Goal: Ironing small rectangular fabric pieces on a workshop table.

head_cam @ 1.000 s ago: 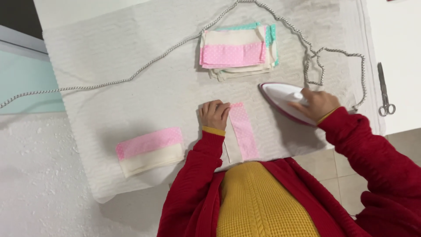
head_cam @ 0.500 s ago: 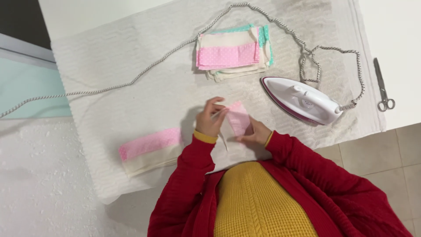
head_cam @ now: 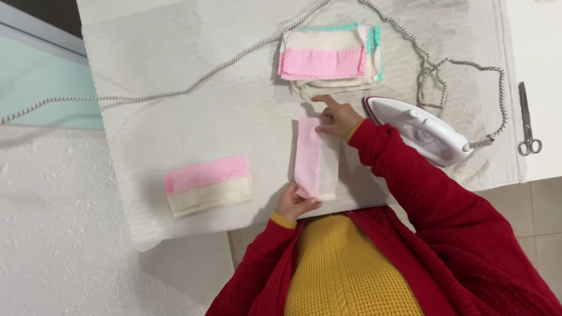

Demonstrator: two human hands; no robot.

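Stretching a pink fabric strip flat on the padded counter, left hand pinching its near end, right hand pressing the far end with fingers spread.

Judging next as calling for keeping the strip taut, edges aligned; lying just right, the iron; sitting beyond, a folded stack; leaving open room leftward toward another folded piece; running close, the near counter edge.
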